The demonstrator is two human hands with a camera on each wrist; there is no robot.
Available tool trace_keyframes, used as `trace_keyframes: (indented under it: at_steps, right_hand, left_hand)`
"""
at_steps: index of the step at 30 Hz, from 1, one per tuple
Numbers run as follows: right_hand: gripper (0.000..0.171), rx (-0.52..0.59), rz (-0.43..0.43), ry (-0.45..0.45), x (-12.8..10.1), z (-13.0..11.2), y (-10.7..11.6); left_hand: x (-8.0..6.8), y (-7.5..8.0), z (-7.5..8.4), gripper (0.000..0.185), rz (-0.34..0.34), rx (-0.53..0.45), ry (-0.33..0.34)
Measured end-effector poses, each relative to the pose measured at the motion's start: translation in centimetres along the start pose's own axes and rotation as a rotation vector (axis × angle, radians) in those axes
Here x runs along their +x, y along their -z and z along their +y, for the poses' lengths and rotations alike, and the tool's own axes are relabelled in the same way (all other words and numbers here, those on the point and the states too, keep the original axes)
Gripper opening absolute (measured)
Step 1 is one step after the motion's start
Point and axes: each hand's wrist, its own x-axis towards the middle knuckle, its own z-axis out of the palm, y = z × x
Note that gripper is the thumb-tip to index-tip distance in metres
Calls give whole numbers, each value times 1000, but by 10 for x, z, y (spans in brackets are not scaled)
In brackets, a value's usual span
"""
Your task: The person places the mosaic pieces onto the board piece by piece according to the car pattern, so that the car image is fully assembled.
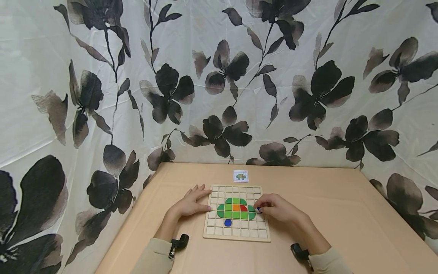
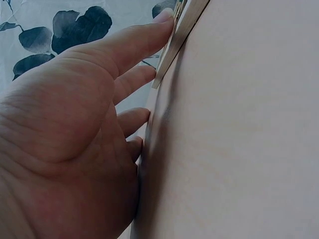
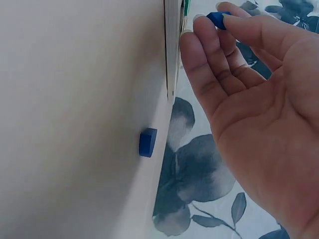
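Note:
A wooden grid board lies on the table, holding a green tile shape with an orange tile and a red tile in it. A blue round tile sits one row below. My right hand pinches a small blue tile at the shape's right end; the right wrist view shows this blue tile between thumb and fingertips. My left hand rests flat on the table, its fingers straight and touching the board's left edge.
A small pattern card lies behind the board. In the right wrist view another blue tile lies on the tan table just off the board's edge. Flower-print cloth walls the table in.

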Motion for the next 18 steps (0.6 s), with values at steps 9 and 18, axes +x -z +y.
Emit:
trace_keyframes:
  at_steps: [9,18]
  right_hand:
    - [17,2,14,25,5,-9,-10]
    - [18,24,-55,-18,12,-19,-22]
  left_hand:
    - [-1,1,2,73,4,0,4]
    - [-1,1,2,73,2,-6,-7]
